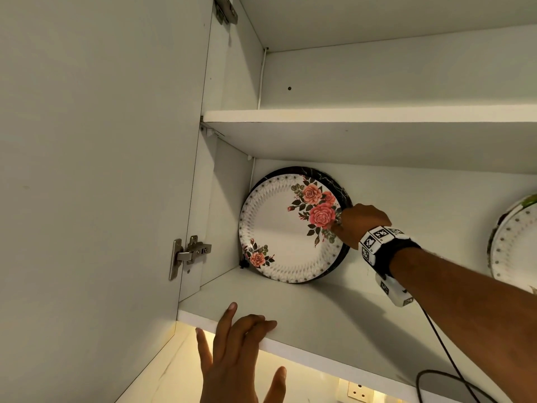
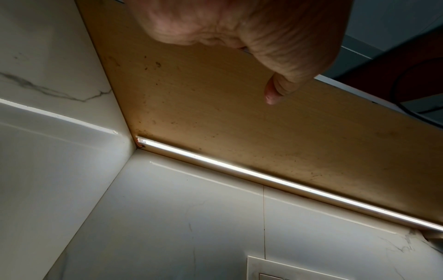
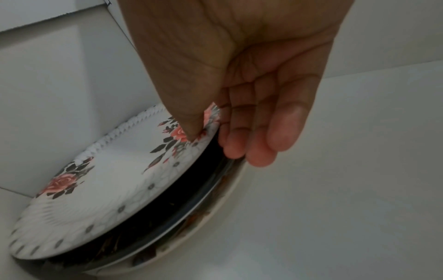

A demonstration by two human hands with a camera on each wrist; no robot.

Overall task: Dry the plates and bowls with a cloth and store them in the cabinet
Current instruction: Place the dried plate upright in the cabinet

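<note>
The cabinet stands open, and the rose-patterned plate sits on edge at the centre of the head view, on the lower shelf, tilted back toward the rear wall in the left corner. A black plate leans directly behind it, showing as a dark crescent along its upper right rim; in the right wrist view another pale plate edge shows behind that one.

The right hand reaches in from the right of the frame and pinches the rose-patterned plate at its right rim: the thumb presses on the front face by the big rose, the fingers lie behind the edge.

The left hand, at the bottom centre, lies with straight, spread fingers over the front lip of the lower shelf, holding nothing.

At the far right edge, a second patterned plate leans against the back wall, well apart from the first.
</note>
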